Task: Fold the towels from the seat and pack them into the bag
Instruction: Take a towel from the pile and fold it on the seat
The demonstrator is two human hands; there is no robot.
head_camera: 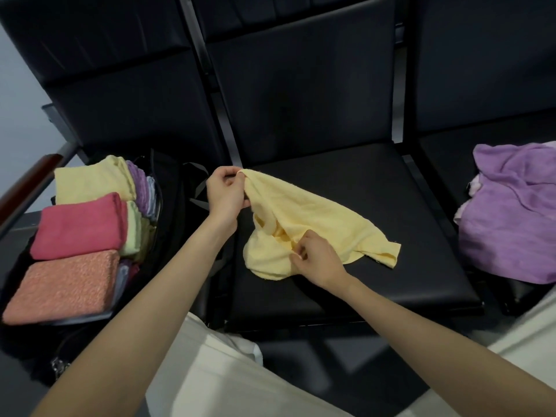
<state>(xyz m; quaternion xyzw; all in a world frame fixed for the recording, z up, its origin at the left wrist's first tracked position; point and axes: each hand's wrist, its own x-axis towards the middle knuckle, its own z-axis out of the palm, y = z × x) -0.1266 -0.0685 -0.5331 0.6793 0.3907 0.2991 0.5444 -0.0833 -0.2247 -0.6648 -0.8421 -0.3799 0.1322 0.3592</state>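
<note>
Head view | my left hand (pixel 225 195) and right hand (pixel 313 257) pinch the yellow towel (pixel 316 218) | soft, limp, light; I'd grip its corners.

The purple towel (pixel 511 212) is cut off by the right edge. The bag (pixel 168 188) runs past the left edge, folded towels hiding its inside. Towels beneath the pink one (pixel 78 227) are barely visible.

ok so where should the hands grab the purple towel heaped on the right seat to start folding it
Judging by its pose, the crumpled purple terry towel is best pinched at its raised top edge near the seat back, coming from above and the left, where folds stand clear of the black padded seat. No corner shows, so lift and shake it out first.
</note>
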